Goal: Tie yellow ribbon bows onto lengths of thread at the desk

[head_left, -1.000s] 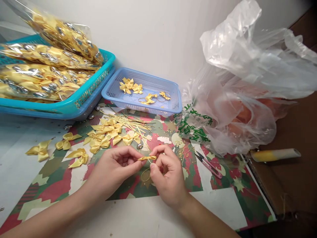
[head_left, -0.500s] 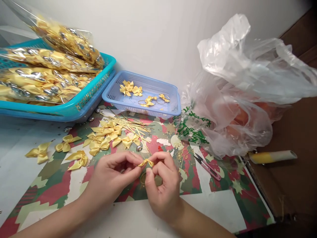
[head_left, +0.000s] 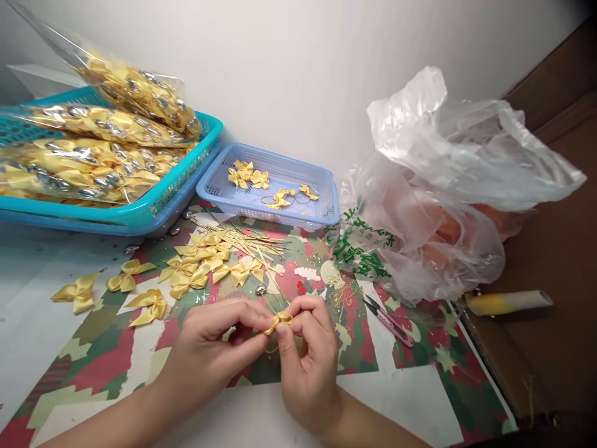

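Note:
Between my two hands is a small yellow ribbon bow [head_left: 280,320]. My left hand [head_left: 214,342] pinches its left side between thumb and fingers, and my right hand [head_left: 310,358] pinches its right side. A thin gold cord runs up from the bow and loops below it. A silver bead [head_left: 260,290] lies just above my left fingertips. Several loose yellow bows [head_left: 186,274] rest on the patterned sheet to the left, below a pile of gold cords [head_left: 242,239].
At the back left, a teal basket [head_left: 186,177] holds clear bags of bows. Beside it, a blue basket [head_left: 326,214] holds a few bows. Pink-handled snips [head_left: 392,323] lie at the right, near a large plastic bag [head_left: 448,180] and a yellow-white tube [head_left: 508,302].
The camera view has shifted slightly, so the surroundings sit lower. The bow between my fingers has turned, and its loops and the cord above it show more clearly.

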`<state>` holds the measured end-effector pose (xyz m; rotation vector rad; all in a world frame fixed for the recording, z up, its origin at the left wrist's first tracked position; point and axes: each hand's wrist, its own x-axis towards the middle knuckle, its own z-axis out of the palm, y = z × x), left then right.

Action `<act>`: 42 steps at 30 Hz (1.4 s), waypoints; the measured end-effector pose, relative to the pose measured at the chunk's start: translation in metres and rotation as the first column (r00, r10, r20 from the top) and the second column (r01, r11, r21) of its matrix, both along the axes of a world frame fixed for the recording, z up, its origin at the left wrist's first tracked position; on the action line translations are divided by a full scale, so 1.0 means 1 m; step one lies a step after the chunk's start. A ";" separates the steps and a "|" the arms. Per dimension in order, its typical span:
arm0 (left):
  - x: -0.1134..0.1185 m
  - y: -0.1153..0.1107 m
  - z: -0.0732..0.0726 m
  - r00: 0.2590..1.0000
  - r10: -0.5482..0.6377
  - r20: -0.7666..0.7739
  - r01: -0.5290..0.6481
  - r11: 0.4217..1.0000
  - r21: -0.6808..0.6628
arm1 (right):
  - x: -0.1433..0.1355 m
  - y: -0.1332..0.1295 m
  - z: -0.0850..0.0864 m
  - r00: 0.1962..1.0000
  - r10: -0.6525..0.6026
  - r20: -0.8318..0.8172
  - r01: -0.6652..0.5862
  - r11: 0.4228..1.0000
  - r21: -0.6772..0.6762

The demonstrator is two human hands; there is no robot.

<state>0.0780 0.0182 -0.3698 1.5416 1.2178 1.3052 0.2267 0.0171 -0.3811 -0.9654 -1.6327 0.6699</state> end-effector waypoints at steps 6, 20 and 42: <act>-0.007 0.001 -0.001 0.998 0.054 -0.042 -0.056 0.997 -0.053 | 0.017 0.017 0.008 0.986 0.169 0.013 -0.168 0.984 -0.056; -0.013 0.005 0.001 0.997 -0.048 -0.056 0.037 0.984 -0.177 | 0.031 0.034 0.013 0.945 0.326 -0.013 -0.319 0.914 -0.253; -0.022 0.020 -0.009 0.865 -0.063 -0.498 0.200 0.953 0.226 | 0.018 0.046 0.033 0.969 0.127 -0.212 -0.150 0.984 -0.100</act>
